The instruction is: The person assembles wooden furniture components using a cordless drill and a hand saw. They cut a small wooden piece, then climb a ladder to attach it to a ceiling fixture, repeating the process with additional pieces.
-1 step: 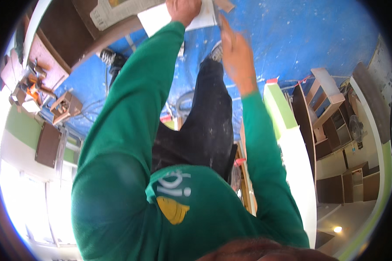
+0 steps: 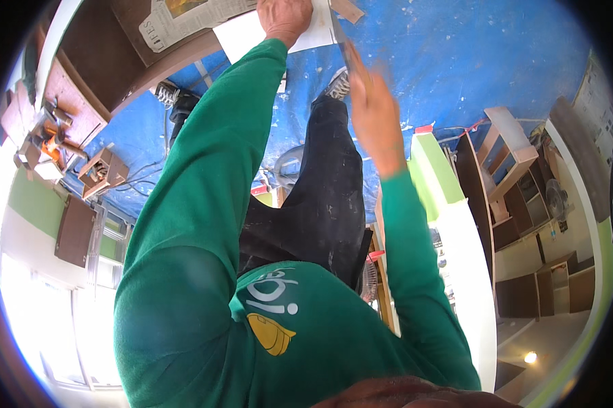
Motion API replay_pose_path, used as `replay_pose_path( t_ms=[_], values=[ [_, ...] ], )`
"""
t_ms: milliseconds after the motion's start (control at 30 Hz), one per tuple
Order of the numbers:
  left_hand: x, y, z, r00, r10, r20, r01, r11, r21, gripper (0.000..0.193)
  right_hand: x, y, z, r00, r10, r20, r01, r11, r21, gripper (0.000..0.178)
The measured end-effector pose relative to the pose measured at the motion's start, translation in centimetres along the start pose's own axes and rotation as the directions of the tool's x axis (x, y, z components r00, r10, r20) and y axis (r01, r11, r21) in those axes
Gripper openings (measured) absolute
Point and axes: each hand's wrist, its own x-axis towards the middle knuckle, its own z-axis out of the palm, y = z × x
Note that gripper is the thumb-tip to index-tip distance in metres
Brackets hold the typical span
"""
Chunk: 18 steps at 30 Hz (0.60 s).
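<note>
A white board (image 2: 240, 35) lies across the top of the view, overhanging the edge of a brown wooden cabinet piece. My left hand (image 2: 286, 22) presses down on it and grips it, its fingertips partly cut off by the picture's top edge. At the board's right edge, my right hand (image 2: 374, 109) is closed around a tool with a thin grey blade, which looks like a hand saw (image 2: 338, 32). Motion smears this hand, and most of the tool's handle is hidden in it. The blade runs along the board's right edge.
Newspaper (image 2: 177, 24) covers part of the brown cabinet piece (image 2: 106, 51). A small brown scrap (image 2: 347, 10) sits past the blade. Blue sheeting (image 2: 456, 61) covers the floor. Tools (image 2: 53, 139) and a small wooden box (image 2: 104, 171) are at left; a wooden frame (image 2: 509, 146) stands at right.
My right hand and the tool have drawn back slightly toward my body. The left hand stays on the white board; the view has shifted a little.
</note>
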Motion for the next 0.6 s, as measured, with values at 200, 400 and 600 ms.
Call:
replay_pose_path(
  t_ms=[200, 400, 600],
  values=[
    [-0.3, 0.3, -1.2, 1.0, 0.029, -0.003, -0.028, 0.998, 0.053, 0.03, -18.6, -0.7, -10.2, 0.991, 0.076, 0.108, -0.068, 0.994, -0.083, 0.033],
    [0.8, 1.3, -0.7, 0.997, -0.001, 0.072, 0.007, 0.997, -0.075, 0.02, 3.5, 3.0, 4.0, 0.998, 0.016, -0.068, -0.013, 0.999, 0.045, 0.033],
    [0.9, 0.4, -0.3, 0.994, -0.066, 0.083, 0.068, 0.997, -0.025, 0.021, -11.9, -0.4, -5.1, 0.971, 0.226, 0.072, -0.223, 0.974, -0.047, 0.041]
  ],
)
